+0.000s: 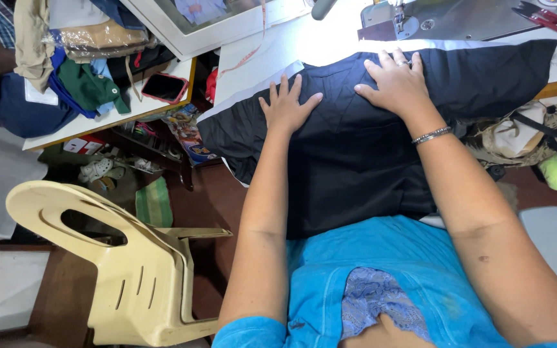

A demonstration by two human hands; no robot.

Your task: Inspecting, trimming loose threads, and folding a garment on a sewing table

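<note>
Neither grip is closed on anything: the left hand (286, 105) and the right hand (396, 82) both lie flat, fingers spread, palms pressed on the black cloth (349, 154). The cloth is spread over the white desk (278, 51), its near part hanging toward the person's lap. It looks smoothed out, but its far edge lies short of the sewing machine (414, 19), so no stitching seems begun. Red snips (549, 19) lie untouched at the far right

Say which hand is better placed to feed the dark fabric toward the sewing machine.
Probably right. The right hand lies flat on the dark fabric just below the sewing machine; the left hand rests lower and further left, near the fabric's edge.
</note>
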